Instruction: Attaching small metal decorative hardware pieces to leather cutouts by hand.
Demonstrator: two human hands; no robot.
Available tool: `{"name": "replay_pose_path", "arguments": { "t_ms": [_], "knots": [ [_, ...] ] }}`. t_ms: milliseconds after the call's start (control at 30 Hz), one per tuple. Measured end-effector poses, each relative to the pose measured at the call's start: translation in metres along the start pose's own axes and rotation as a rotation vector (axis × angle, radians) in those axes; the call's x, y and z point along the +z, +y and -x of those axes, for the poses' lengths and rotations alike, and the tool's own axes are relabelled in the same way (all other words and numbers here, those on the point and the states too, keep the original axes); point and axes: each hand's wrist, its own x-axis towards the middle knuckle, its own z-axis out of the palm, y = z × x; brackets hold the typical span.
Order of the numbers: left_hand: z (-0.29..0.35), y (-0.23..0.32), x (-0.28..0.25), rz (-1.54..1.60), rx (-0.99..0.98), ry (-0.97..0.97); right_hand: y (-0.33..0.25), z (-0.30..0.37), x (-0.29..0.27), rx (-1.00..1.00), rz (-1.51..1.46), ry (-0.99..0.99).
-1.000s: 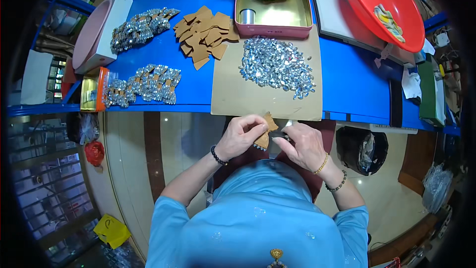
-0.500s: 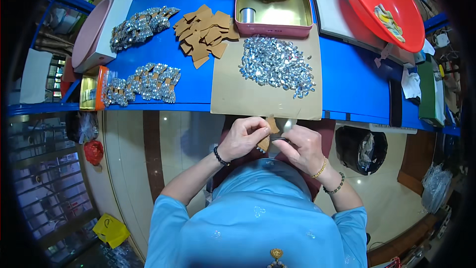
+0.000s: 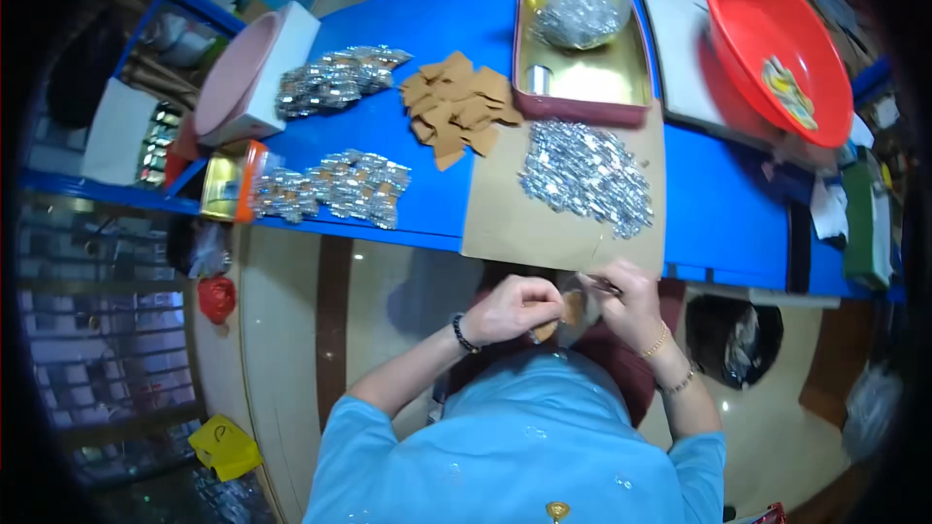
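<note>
Just in front of the table edge, over my lap, my left hand [image 3: 515, 311] pinches a small brown piece [image 3: 546, 332] of leather-like material. Its fingers are closed on one end, and part of the piece is hidden behind them. Close on its right is my right hand [image 3: 631, 306], fingers curled round a slim dark object [image 3: 604, 284] that is too blurred to name. On the cardboard sheet [image 3: 505, 223] beyond my hands lies a pile of shiny silver rhinestones [image 3: 587, 180]. A heap of brown cut pieces [image 3: 461, 107] lies left of it.
Rhinestone-covered pieces lie in two groups [image 3: 340, 78] on the blue table [image 3: 437, 15]. A pink-rimmed tin [image 3: 582, 109] at the back holds a thread spool [image 3: 538, 81] and a bag of rhinestones [image 3: 581, 19]. A red basin [image 3: 757, 10] stands at right, an orange-edged box [image 3: 225, 182] at left.
The whole view has shifted, so the table sits lower and further right. My right hand has risen towards the table edge, while my left keeps its pinch on the brown piece.
</note>
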Motion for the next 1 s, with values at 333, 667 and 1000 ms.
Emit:
{"name": "replay_pose_path", "arguments": {
  "t_ms": [333, 667, 1000],
  "knots": [
    [0.06, 0.02, -0.066, 0.2, 0.13, 0.451, 0.003, 0.019, -0.014, 0.317, -0.466, -0.02],
    [0.02, 0.001, -0.172, -0.435, -0.175, 0.896, -0.014, 0.017, -0.006, 0.511, -0.727, -0.151],
    [0.008, -0.019, -0.038, -0.209, 0.344, 0.636, -0.008, -0.003, 0.003, 0.784, -0.975, -0.041]
  ]
}}
